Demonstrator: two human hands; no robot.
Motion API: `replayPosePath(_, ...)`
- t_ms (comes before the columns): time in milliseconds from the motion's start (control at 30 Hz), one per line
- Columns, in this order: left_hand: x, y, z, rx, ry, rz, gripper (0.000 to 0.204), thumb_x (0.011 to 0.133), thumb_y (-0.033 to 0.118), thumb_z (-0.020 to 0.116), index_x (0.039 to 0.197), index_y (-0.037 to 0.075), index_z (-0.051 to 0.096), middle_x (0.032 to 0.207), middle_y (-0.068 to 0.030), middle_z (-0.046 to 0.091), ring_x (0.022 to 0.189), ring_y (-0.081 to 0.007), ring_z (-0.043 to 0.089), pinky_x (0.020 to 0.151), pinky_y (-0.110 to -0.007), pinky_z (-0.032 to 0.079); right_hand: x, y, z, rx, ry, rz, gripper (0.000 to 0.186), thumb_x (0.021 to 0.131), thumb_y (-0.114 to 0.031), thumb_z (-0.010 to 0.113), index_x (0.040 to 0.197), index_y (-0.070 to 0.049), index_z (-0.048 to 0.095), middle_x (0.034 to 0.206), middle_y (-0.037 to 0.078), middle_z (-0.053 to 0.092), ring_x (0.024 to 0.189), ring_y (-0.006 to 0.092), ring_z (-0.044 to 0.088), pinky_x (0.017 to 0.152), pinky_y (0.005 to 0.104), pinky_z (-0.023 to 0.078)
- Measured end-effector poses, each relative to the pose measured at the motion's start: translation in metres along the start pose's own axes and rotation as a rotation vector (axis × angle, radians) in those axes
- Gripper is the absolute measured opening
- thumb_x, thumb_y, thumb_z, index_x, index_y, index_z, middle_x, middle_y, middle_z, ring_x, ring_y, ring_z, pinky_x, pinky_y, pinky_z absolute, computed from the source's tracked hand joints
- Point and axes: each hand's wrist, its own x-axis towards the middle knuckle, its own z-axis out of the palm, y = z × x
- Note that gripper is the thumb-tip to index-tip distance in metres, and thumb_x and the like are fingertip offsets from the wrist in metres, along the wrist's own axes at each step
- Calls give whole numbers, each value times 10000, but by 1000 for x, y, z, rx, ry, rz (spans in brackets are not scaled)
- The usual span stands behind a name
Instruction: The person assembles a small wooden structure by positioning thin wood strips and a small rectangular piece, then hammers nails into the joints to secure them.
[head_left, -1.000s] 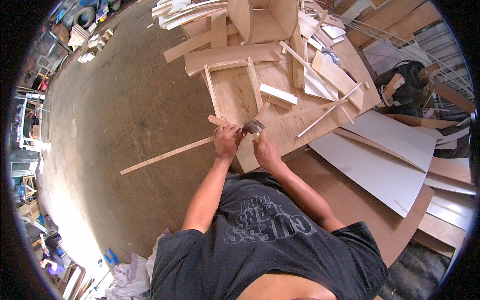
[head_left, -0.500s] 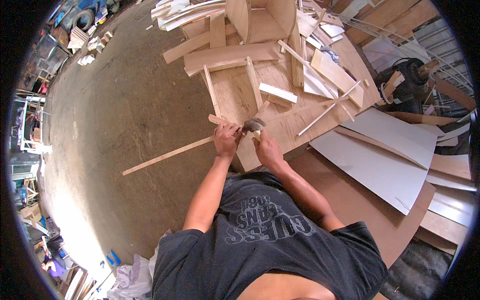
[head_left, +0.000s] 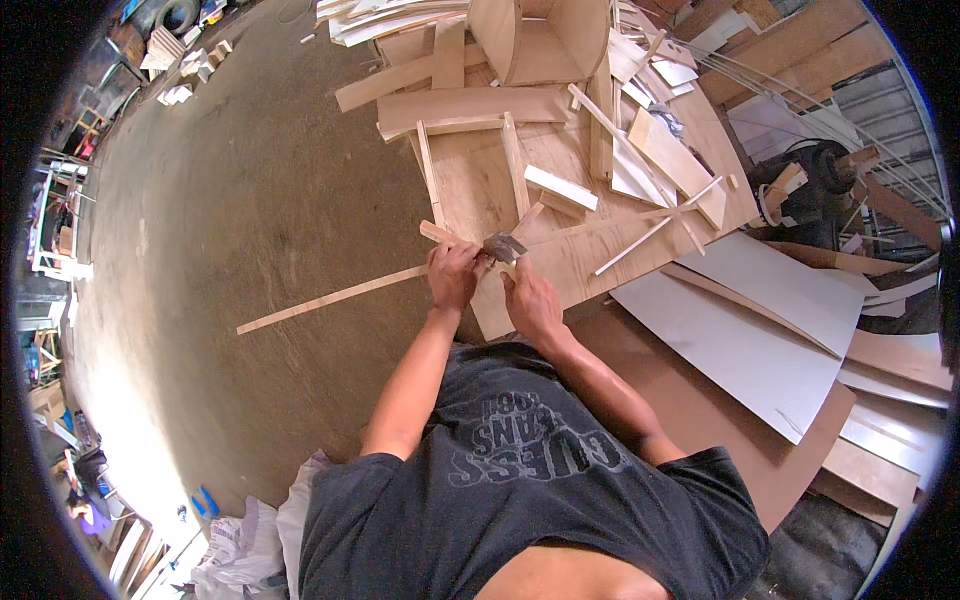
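Evidently, both hands are busy at the near left corner of the desk (head_left: 492,312). The left hand (head_left: 453,272) is curled down over the strip (head_left: 330,300), probably to steady it, since its left part juts past the desk's edge with the floor (head_left: 250,210) below. Beside those knuckles, on the far side, pokes a short stick (head_left: 436,232); what the fingertips pinch, I cannot tell. The right hand (head_left: 533,300) is wrapped around the handle of the hammer (head_left: 503,248), held close up by the head, I'd guess for control, as the head sits right beside the left fingers; whether they touch isn't clear. Beyond, two slats (head_left: 516,165) run far to a board (head_left: 470,108), with a white block (head_left: 560,187) to their right. Other offcuts (head_left: 670,160) lie farther right, seemingly pushed aside, leaving the near corner as working room.
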Motion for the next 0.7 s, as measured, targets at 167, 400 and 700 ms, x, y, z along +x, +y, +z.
replayPosePath(167, 4, 8, -4, 24, -52, 1, 205, 776, 212, 855, 945, 132, 772, 929, 7, 748, 945, -244, 668, 898, -411, 509, -2, 9, 4, -7, 8, -3, 330, 1032, -254, 619, 1257, -37, 514, 884, 293, 706, 827, 525, 678, 718, 641, 492)
replayPosePath(400, 2, 2, -4, 17, -11, 12, 165, 804, 211, 829, 947, 147, 776, 934, 17, 754, 930, -240, 667, 911, -415, 497, -1, 4, 2, 7, -28, 40, 370, 1052, -289, 591, 1316, -49, 491, 888, 286, 713, 833, 521, 682, 720, 639, 493)
replayPosePath(700, 0, -7, -4, 6, -46, 25, 163, 848, 225, 780, 986, 139, 791, 1013, -3, 776, 952, -252, 676, 934, -405, 480, 2, 10, 10, -28, -51, 47, 335, 1060, -305, 572, 1254, -47, 481, 887, 293, 713, 826, 531, 686, 712, 660, 489)
